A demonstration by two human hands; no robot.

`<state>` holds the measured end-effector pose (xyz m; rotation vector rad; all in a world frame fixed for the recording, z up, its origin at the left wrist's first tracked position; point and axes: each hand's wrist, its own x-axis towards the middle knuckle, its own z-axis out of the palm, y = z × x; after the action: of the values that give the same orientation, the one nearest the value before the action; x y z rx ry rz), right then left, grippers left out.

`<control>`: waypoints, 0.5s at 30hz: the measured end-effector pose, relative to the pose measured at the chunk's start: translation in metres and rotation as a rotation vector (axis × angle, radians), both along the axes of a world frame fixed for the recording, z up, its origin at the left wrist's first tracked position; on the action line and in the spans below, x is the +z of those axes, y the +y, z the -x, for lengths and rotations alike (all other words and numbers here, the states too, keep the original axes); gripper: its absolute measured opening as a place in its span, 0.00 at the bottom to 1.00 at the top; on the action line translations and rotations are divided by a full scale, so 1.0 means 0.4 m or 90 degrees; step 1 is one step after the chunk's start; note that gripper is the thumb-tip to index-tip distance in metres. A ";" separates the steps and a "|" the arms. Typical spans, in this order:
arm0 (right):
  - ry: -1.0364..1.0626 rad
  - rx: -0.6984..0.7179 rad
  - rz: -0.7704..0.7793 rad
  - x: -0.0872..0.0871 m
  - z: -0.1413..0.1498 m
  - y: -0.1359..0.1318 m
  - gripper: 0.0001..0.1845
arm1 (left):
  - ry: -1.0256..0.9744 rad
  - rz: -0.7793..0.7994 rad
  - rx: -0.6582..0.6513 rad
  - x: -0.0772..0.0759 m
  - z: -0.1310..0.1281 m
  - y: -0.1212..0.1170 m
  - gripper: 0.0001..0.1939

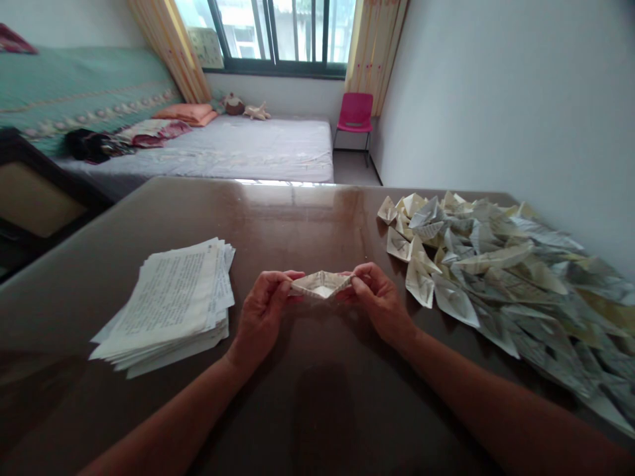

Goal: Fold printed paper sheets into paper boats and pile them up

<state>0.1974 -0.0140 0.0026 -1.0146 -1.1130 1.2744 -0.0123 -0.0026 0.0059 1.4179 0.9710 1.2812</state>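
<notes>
A folded paper boat (322,285) made from printed paper is held between my two hands, above the brown table. My left hand (265,307) pinches its left tip between thumb and fingers. The thumb and fingers of my right hand (381,301) are closed on the right tip. The boat's middle is spread, so its hollow shows. To the left of my left hand lies a stack of printed paper sheets (166,291). Right of my right hand is a large heap of folded paper boats (491,258), piled over one another.
The glossy brown table (292,231) reaches to a bed (268,145) with bedding and pillows. A pink chair (356,114) stands beyond, near the window. A dark-framed chair (40,192) is at the left, and a white wall (496,99) runs along the right.
</notes>
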 end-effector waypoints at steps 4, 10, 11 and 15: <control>-0.119 -0.002 -0.076 0.007 -0.007 -0.007 0.07 | 0.121 -0.115 -0.106 0.005 0.017 0.002 0.16; -0.260 0.037 -0.133 0.011 -0.011 -0.018 0.05 | 0.329 -0.241 -0.186 -0.001 0.032 0.014 0.11; -0.269 0.048 -0.127 0.012 -0.013 -0.016 0.04 | 0.333 -0.240 -0.171 -0.002 0.032 0.016 0.06; -0.371 -0.007 -0.191 0.024 -0.023 -0.009 0.14 | 0.387 -0.278 -0.126 0.003 0.029 0.016 0.04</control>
<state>0.2068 -0.0176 0.0124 -1.1887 -1.6796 0.7782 -0.0238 0.0037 0.0071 2.2673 0.9314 0.9579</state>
